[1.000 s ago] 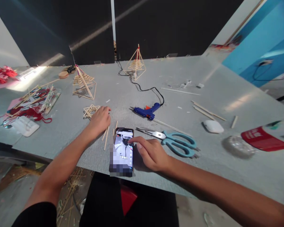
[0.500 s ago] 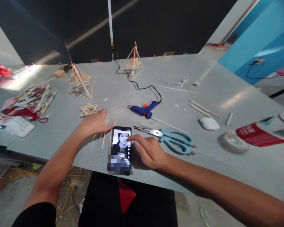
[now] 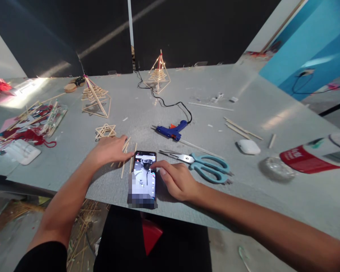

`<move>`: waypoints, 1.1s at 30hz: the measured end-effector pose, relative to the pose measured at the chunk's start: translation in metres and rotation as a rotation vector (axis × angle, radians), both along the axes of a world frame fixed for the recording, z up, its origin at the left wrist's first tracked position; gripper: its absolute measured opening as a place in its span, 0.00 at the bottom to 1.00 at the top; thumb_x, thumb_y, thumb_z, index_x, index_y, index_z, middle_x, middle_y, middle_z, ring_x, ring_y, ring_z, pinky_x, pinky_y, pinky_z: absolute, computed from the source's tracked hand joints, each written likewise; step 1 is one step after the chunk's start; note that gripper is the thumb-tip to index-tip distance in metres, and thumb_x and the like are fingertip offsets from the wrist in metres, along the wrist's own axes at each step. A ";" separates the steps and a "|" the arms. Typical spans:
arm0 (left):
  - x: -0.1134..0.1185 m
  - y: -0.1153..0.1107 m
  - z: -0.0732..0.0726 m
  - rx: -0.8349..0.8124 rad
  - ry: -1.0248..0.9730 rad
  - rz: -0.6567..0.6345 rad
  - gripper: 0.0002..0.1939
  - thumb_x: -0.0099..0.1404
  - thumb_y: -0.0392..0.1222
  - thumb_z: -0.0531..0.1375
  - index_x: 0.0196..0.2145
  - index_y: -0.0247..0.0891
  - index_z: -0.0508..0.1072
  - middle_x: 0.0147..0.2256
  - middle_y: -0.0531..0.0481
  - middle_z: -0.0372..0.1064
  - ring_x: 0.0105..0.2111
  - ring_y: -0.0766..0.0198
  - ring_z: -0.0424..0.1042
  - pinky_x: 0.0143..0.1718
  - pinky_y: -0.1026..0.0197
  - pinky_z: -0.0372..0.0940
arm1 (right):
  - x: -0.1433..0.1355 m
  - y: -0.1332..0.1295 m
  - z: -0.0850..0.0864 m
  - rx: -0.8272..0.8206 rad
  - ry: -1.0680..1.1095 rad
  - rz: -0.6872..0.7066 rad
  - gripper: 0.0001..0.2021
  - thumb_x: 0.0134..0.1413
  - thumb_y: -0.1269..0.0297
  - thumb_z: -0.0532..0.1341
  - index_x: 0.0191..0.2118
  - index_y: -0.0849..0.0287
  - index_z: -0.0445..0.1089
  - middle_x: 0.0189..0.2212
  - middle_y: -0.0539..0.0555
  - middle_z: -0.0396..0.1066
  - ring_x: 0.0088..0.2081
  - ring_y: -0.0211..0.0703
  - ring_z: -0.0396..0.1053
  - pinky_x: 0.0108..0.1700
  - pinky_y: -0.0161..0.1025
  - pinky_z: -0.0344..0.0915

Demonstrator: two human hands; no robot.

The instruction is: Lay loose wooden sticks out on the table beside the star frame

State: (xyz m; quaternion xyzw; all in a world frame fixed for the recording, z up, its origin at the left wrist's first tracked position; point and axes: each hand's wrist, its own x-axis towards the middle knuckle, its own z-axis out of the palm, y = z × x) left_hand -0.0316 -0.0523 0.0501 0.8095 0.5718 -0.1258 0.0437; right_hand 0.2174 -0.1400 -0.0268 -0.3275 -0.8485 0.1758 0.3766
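Grey table (image 3: pixel 206 85), dark panels (image 3: pixel 187 34) behind. One phone (image 3: pixel 145 179), between left hand (image 3: pixel 111 148), open, thumb beside it, and right hand (image 3: pixel 178 182), index over it, other fingers hidden. Beyond the hands, two stick pyramids (image 3: pixel 96 96), one glue gun (image 3: pixel 168 132); beside the right, one pair of scissors (image 3: pixel 196 161).

Phone (image 3: pixel 145 177) on the table (image 3: pixel 130 105), just left of the right hand (image 3: pixel 177 182). Left hand (image 3: pixel 110 149) left of the phone's far end, loose sticks (image 3: pixel 122 170) between them. Stick star (image 3: pixel 105 131) just beyond the left hand; stick pyramid (image 3: pixel 94 94) farther behind it. Glue gun (image 3: pixel 170 132) beyond the right hand, second pyramid (image 3: pixel 158 78) well behind that. Scissors (image 3: pixel 190 159) just beyond the right hand. Bottle (image 3: pixel 308 160) well to its right.
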 end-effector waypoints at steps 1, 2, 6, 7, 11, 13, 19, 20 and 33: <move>0.001 0.000 0.000 -0.005 -0.002 0.001 0.41 0.62 0.72 0.51 0.58 0.35 0.66 0.40 0.33 0.76 0.42 0.35 0.75 0.40 0.46 0.65 | 0.000 0.000 0.000 0.000 -0.004 -0.002 0.15 0.72 0.64 0.46 0.50 0.60 0.69 0.19 0.44 0.66 0.19 0.35 0.63 0.26 0.34 0.56; 0.001 -0.001 0.001 -0.009 -0.002 0.003 0.41 0.62 0.71 0.52 0.59 0.35 0.66 0.40 0.33 0.76 0.42 0.36 0.75 0.40 0.47 0.64 | 0.000 0.000 0.000 0.001 -0.006 -0.004 0.16 0.72 0.64 0.46 0.50 0.60 0.69 0.18 0.44 0.65 0.19 0.35 0.63 0.26 0.34 0.55; 0.002 -0.003 0.001 -0.009 -0.008 0.008 0.41 0.62 0.70 0.52 0.62 0.37 0.64 0.42 0.32 0.76 0.43 0.36 0.75 0.41 0.47 0.64 | 0.000 0.000 0.000 0.008 -0.008 -0.006 0.15 0.72 0.64 0.46 0.50 0.60 0.68 0.19 0.43 0.66 0.19 0.35 0.63 0.26 0.34 0.55; 0.001 -0.003 0.001 -0.008 -0.018 0.008 0.42 0.62 0.70 0.52 0.63 0.37 0.64 0.42 0.32 0.76 0.43 0.36 0.75 0.41 0.47 0.63 | 0.000 0.000 0.000 0.011 -0.008 -0.005 0.15 0.72 0.64 0.46 0.50 0.60 0.68 0.19 0.43 0.66 0.19 0.35 0.63 0.26 0.34 0.56; -0.002 -0.004 0.000 -0.032 -0.049 -0.009 0.43 0.61 0.71 0.54 0.64 0.38 0.63 0.43 0.32 0.77 0.42 0.39 0.75 0.41 0.48 0.63 | 0.000 0.000 0.000 0.006 -0.011 -0.012 0.15 0.72 0.64 0.46 0.50 0.60 0.68 0.21 0.45 0.69 0.20 0.35 0.65 0.27 0.34 0.57; -0.002 -0.004 -0.001 -0.042 -0.051 -0.013 0.47 0.60 0.75 0.52 0.64 0.38 0.63 0.44 0.30 0.76 0.42 0.38 0.75 0.40 0.48 0.63 | 0.001 -0.001 0.000 -0.011 -0.009 -0.009 0.15 0.72 0.64 0.46 0.50 0.59 0.68 0.22 0.46 0.70 0.20 0.35 0.66 0.28 0.34 0.57; 0.005 -0.009 -0.002 -0.049 -0.017 0.000 0.49 0.60 0.73 0.52 0.65 0.32 0.61 0.46 0.26 0.75 0.44 0.31 0.75 0.43 0.42 0.65 | 0.001 0.000 0.001 -0.003 -0.016 -0.010 0.15 0.71 0.65 0.46 0.50 0.59 0.68 0.21 0.45 0.68 0.19 0.35 0.62 0.26 0.35 0.55; 0.006 -0.009 -0.003 -0.045 -0.010 -0.005 0.47 0.62 0.70 0.52 0.66 0.32 0.60 0.46 0.26 0.75 0.45 0.30 0.75 0.43 0.41 0.65 | 0.001 0.000 0.001 -0.003 -0.014 -0.011 0.15 0.71 0.65 0.46 0.50 0.59 0.68 0.21 0.45 0.68 0.19 0.35 0.63 0.26 0.35 0.55; 0.010 -0.028 -0.002 0.029 0.060 0.044 0.44 0.61 0.74 0.50 0.50 0.26 0.68 0.37 0.22 0.73 0.41 0.26 0.75 0.42 0.36 0.66 | 0.000 -0.001 0.004 -0.010 -0.001 -0.002 0.15 0.71 0.65 0.46 0.48 0.61 0.69 0.19 0.44 0.64 0.19 0.36 0.61 0.26 0.35 0.55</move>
